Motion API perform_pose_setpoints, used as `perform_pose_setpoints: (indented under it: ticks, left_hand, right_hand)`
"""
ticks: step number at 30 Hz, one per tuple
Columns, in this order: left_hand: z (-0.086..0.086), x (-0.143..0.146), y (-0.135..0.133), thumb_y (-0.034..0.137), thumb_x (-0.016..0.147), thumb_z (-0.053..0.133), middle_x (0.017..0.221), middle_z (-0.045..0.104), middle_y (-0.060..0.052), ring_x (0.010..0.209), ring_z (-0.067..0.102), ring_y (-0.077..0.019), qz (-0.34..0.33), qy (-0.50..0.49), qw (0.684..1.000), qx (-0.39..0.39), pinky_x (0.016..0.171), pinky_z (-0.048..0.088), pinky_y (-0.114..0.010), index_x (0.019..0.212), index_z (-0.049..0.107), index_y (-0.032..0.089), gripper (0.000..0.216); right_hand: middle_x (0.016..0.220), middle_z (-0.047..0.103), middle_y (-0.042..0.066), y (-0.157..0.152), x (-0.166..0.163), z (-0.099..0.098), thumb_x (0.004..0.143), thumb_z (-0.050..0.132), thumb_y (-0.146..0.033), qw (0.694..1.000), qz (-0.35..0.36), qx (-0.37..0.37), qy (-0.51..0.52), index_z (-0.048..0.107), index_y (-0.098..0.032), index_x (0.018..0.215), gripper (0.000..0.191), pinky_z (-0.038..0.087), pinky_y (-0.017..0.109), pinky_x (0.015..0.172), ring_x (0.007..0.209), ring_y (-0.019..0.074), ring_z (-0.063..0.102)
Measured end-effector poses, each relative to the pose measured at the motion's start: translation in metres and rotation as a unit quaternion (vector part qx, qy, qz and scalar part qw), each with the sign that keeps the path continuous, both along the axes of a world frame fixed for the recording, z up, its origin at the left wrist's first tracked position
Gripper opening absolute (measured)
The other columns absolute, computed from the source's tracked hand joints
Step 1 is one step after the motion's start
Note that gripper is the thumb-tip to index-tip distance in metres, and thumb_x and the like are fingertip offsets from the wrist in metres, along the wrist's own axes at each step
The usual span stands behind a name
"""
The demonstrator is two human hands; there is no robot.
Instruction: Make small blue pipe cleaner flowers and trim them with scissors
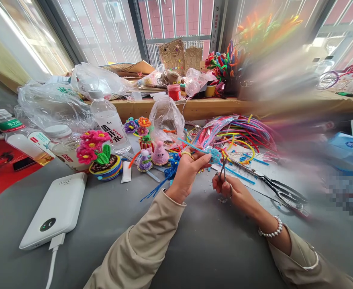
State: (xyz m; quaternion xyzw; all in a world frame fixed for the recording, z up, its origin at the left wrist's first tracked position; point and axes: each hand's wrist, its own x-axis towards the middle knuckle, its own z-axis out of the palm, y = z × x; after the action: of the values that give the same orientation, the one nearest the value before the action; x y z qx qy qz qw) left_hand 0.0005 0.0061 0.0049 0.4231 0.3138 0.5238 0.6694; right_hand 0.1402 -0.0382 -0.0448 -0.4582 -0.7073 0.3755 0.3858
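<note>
Between the thumb and fingers of my left hand is a light blue pipe-cleaner flower, its stem running back to the left past the fingers. My right hand grips small dark scissors, with a finger through the handle loop. The scissors' blades point up, close beside the flower; whether they touch it I cannot tell. Dark blue pipe-cleaner flowers lie just left of my left wrist. Blue pipe-cleaner pieces rest on white paper beyond my right hand.
Large scissors lie to the right. Behind my hands is a bundle of coloured pipe cleaners. On the left stand a potted pink flower, a water bottle and a white power bank with its cable. The right side is blurred.
</note>
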Motion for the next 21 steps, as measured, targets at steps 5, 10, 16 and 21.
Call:
perform_pose_setpoints:
  ticks: [5, 10, 16, 21]
  left_hand:
    - [-0.0009, 0.0009, -0.0010, 0.013, 0.059, 0.069, 0.073, 0.061, 0.000, 0.070, 0.060, -0.0109, -0.034, -0.039, 0.998, -0.034, 0.071, 0.046, -0.026, 0.084, 0.046, 0.015, 0.034]
    - [-0.0025, 0.0016, -0.0028, 0.011, 0.061, 0.068, 0.072, 0.062, 0.000, 0.069, 0.061, -0.0105, -0.059, -0.046, 0.996, -0.055, 0.072, 0.047, -0.027, 0.086, 0.044, 0.016, 0.035]
    - [-0.0026, 0.0020, -0.0051, 0.012, 0.059, 0.070, 0.070, 0.062, 0.001, 0.066, 0.060, -0.0101, -0.061, -0.039, 0.995, -0.063, 0.072, 0.046, -0.027, 0.088, 0.043, 0.016, 0.039]
    - [-0.0020, 0.0025, -0.0057, 0.012, 0.059, 0.070, 0.068, 0.062, 0.002, 0.064, 0.060, -0.0094, -0.060, -0.030, 0.996, -0.064, 0.073, 0.046, -0.027, 0.088, 0.042, 0.017, 0.040]
  right_hand:
    - [0.063, 0.044, 0.001, -0.0005, 0.0000, 0.0010, 0.070, 0.019, -0.075, 1.000, 0.004, 0.004, 0.001, 0.045, -0.016, 0.070, 0.064, 0.032, 0.024, 0.050, 0.056, 0.0116, 0.037]
    - [0.063, 0.043, 0.001, -0.0003, 0.0008, -0.0006, 0.073, 0.021, -0.073, 1.000, 0.013, 0.012, 0.008, 0.045, -0.016, 0.071, 0.062, 0.033, 0.024, 0.050, 0.056, 0.0117, 0.037]
    - [0.061, 0.045, 0.001, -0.0006, -0.0004, 0.0021, 0.073, 0.021, -0.073, 0.999, 0.013, 0.037, -0.004, 0.045, -0.017, 0.068, 0.061, 0.033, 0.025, 0.051, 0.056, 0.0122, 0.039]
    - [0.059, 0.044, 0.000, -0.0002, 0.0000, 0.0027, 0.072, 0.022, -0.073, 0.999, 0.008, 0.046, -0.002, 0.044, -0.017, 0.066, 0.061, 0.032, 0.025, 0.051, 0.054, 0.0121, 0.039]
